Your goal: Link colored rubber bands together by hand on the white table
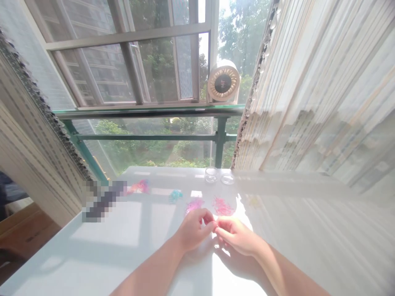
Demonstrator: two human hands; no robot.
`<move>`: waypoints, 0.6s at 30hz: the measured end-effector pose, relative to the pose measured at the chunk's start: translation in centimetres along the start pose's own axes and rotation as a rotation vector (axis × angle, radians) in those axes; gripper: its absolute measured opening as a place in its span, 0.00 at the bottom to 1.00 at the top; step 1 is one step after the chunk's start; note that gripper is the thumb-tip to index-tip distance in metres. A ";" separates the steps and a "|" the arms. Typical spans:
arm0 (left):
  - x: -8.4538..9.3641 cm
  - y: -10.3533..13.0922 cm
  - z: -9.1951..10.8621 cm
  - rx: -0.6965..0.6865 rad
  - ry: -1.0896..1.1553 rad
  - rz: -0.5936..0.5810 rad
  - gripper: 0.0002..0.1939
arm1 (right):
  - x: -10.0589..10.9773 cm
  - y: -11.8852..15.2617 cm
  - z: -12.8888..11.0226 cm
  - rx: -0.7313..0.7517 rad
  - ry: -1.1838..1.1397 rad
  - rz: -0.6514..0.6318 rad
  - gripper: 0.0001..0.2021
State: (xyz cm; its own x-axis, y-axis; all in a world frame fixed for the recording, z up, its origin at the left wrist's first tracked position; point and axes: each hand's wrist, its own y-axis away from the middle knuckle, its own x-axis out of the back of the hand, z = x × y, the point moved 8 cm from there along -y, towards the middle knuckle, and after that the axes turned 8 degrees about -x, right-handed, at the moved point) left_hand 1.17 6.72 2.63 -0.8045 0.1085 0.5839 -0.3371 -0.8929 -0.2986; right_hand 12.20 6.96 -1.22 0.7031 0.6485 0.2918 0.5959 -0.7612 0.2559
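Note:
My left hand (197, 228) and my right hand (236, 234) meet fingertip to fingertip above the white table (123, 250). Both are pinched closed, and whatever lies between the fingertips is too small to make out. Just beyond my left hand is a pile of small purple-pink pieces (194, 205). A pile of red-pink pieces (222, 206) lies beyond my right hand. Farther left are a small teal pile (175, 195) and a multicoloured pile (140, 187). A faint yellowish pile (254, 201) is on the right.
A clear round container (211, 175) and a low clear dish (227, 179) stand near the table's far edge. A blurred-out dark object (106, 201) lies at the left edge. Behind are a green railing (148, 137), a window and curtains (308, 90) on both sides.

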 end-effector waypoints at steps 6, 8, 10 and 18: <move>-0.1 0.0 0.0 0.009 -0.007 -0.006 0.05 | 0.2 0.1 -0.1 0.003 -0.016 0.002 0.12; -0.2 0.0 -0.1 0.025 0.000 -0.011 0.05 | 0.1 0.2 -0.2 -0.001 -0.041 -0.016 0.11; -0.3 0.0 -0.2 0.033 0.004 -0.020 0.05 | 0.2 0.2 -0.3 -0.010 -0.050 -0.014 0.12; -0.2 0.0 -0.2 0.011 0.015 -0.019 0.05 | 0.5 0.2 -0.3 -0.025 -0.027 0.024 0.11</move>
State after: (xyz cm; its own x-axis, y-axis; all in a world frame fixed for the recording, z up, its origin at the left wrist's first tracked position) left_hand 1.22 6.80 2.36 -0.8050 0.1322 0.5783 -0.3473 -0.8954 -0.2787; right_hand 12.56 7.10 -0.74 0.7277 0.6293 0.2729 0.5689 -0.7759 0.2725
